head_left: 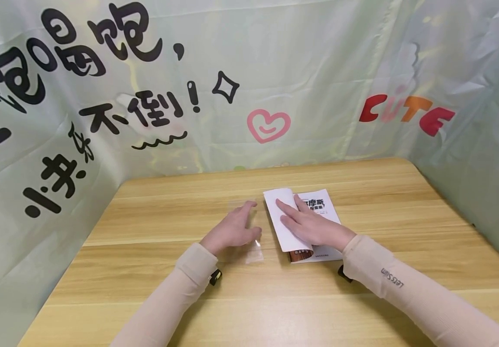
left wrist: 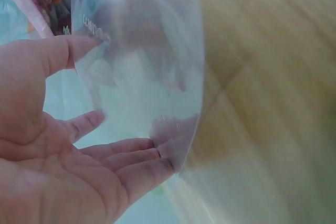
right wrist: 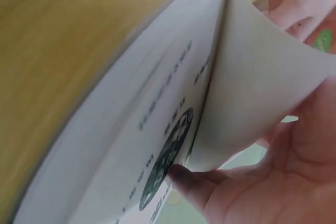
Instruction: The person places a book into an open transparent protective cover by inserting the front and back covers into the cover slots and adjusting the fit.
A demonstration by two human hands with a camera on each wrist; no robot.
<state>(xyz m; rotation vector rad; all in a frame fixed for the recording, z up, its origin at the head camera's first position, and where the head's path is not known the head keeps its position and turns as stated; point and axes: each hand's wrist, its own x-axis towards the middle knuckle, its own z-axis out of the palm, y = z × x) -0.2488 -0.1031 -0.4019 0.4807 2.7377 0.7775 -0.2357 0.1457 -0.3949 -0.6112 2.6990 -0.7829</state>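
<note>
The backdrop cloth (head_left: pixel 319 72) carries black Chinese characters, 饱喝饱, above 快乐不倒!, and farther right the word CUTE in red, pink and orange letters. The right sleeve (head_left: pixel 418 299) reads LetsSlim, upside down. On the white page of the book (head_left: pixel 325 208), 摩斯 stands large with 探案集 smaller beneath, partly covered; its finer print is too small or blurred to read

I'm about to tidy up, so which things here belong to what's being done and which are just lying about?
Seemingly in use:
open book, with the right hand on its turned leaf
clear plastic sheet, touched by the left hand

Just surroundings:
wooden table
printed cloth backdrop
</note>
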